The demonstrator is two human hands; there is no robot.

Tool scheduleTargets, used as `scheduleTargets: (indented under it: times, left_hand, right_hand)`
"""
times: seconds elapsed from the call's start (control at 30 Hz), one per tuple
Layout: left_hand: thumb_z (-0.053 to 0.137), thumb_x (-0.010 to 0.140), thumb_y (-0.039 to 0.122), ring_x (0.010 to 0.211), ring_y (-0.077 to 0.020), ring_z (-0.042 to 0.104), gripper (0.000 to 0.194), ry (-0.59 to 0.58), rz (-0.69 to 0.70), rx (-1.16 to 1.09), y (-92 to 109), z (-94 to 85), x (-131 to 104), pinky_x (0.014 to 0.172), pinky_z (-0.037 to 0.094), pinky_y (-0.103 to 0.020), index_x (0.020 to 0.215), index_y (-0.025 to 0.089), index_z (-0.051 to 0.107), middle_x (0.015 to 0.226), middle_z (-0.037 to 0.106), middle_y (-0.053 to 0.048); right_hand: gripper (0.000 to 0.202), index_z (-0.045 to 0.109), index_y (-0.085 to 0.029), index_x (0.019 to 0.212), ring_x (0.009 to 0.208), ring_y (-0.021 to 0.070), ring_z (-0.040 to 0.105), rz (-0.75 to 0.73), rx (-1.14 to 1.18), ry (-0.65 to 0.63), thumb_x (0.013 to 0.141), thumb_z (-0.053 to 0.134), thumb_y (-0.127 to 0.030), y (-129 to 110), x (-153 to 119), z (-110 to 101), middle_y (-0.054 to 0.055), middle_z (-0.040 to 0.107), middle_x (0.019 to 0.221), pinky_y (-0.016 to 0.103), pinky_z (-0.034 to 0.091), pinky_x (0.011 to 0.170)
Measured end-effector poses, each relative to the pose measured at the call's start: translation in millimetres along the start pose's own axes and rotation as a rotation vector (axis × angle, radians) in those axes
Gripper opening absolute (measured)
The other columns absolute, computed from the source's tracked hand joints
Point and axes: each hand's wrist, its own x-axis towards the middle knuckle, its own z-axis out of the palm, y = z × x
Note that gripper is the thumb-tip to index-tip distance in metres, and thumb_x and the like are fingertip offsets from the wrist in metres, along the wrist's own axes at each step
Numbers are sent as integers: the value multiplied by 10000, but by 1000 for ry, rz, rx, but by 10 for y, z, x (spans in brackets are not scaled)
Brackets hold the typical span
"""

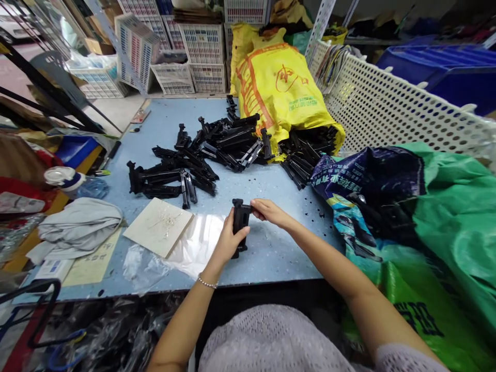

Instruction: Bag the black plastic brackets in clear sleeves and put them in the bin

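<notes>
Near the front edge of the blue table (279, 258), my left hand (226, 240) is closed around a black plastic bracket-like part (240, 219), held upright. My right hand (269, 212) pinches at the part's upper right edge; whatever lies between those fingertips is too small to make out. To the left, a pale square board (151, 230) carries a scatter of tiny pins or bits (168, 219). Beyond my hands lies a loose heap of similar black parts (232, 139), some with shiny metal-looking strips.
A yellow sack (287, 88) spills more black parts at the back. Green and dark blue sacks (445, 206) crowd the right side, by a white perforated panel (387, 98). Clear plastic film (199, 240), a grey cloth (77, 227) and a bottle (77, 183) lie left.
</notes>
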Motion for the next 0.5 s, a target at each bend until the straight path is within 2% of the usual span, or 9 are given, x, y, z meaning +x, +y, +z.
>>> scheduleTargets:
  times: [0.03, 0.1, 0.13, 0.2, 0.27, 0.3, 0.37, 0.43, 0.5]
  left_hand:
    - [664, 805, 416, 1410, -322, 329, 831, 29, -38, 88, -88, 73, 19, 1167, 234, -431, 1505, 159, 297, 1476, 394, -167]
    - [641, 809, 397, 1399, -344, 337, 892, 41, -127, 217, -249, 306, 6, 1162, 237, -461, 1533, 103, 209, 1461, 380, -218]
    - [644, 801, 373, 1392, -354, 340, 914, 26, -159, 276, -315, 447, -21, 1156, 242, -477, 1540, 96, 183, 1462, 373, -230]
    - [671, 764, 321, 1395, -378, 316, 937, -2, -176, 386, -409, 697, -74, 1149, 233, -519, 1545, 131, 191, 1499, 339, -220]
    - [710, 724, 315, 1402, -389, 288, 919, -32, -148, 423, -448, 793, -67, 1149, 215, -544, 1525, 189, 278, 1526, 330, -182]
    - [721, 721, 347, 1401, -381, 294, 885, -35, -130, 383, -445, 758, -26, 1151, 219, -536, 1503, 206, 332, 1522, 344, -168]
    - [692, 759, 475, 1374, -335, 362, 795, 11, -106, 166, -402, 537, 129, 1147, 262, -486, 1455, 213, 412, 1488, 390, -163]
    - [570, 818, 631, 1304, -278, 470, 758, 118, -111, -186, -322, 216, 335, 1117, 328, -439, 1437, 220, 422, 1430, 458, -160]
    - [462, 845, 712, 1210, -237, 561, 779, 163, -115, -502, -236, -50, 526, 1064, 394, -416, 1464, 249, 371, 1337, 556, -133]
  right_hand:
    - [392, 555, -173, 774, 473, 91, 445, 91, 61, 33, 943, 505, -523, 2, 182, -64, -22, 516, 593, 200, 328, 437]
    - [362, 551, -172, 853, 464, 89, 473, 192, 152, 202, 944, 500, -519, -54, 623, -226, -14, 549, 621, 185, 324, 420]
    - [366, 535, -176, 891, 469, 93, 492, 208, 184, 273, 949, 478, -534, -109, 857, -308, -10, 561, 642, 184, 341, 424]
    - [374, 499, -184, 923, 491, 101, 522, 197, 217, 327, 943, 468, -556, -252, 1280, -435, -7, 565, 665, 191, 387, 448]
    - [344, 486, -182, 883, 493, 98, 514, 175, 247, 341, 909, 545, -521, -377, 1549, -478, -25, 526, 625, 189, 394, 458]
    - [319, 482, -183, 849, 485, 91, 495, 158, 261, 339, 888, 586, -482, -408, 1600, -464, -40, 493, 592, 182, 382, 456]
    - [278, 475, -187, 786, 476, 78, 462, 123, 291, 303, 840, 647, -399, -380, 1523, -376, -65, 437, 548, 172, 365, 456]
    - [260, 489, -188, 764, 496, 81, 476, 105, 322, 227, 778, 693, -349, -239, 1250, -239, -66, 448, 553, 179, 389, 475]
    - [249, 550, -178, 802, 573, 106, 543, 102, 357, 119, 725, 724, -339, -50, 889, -103, -33, 539, 632, 209, 454, 529]
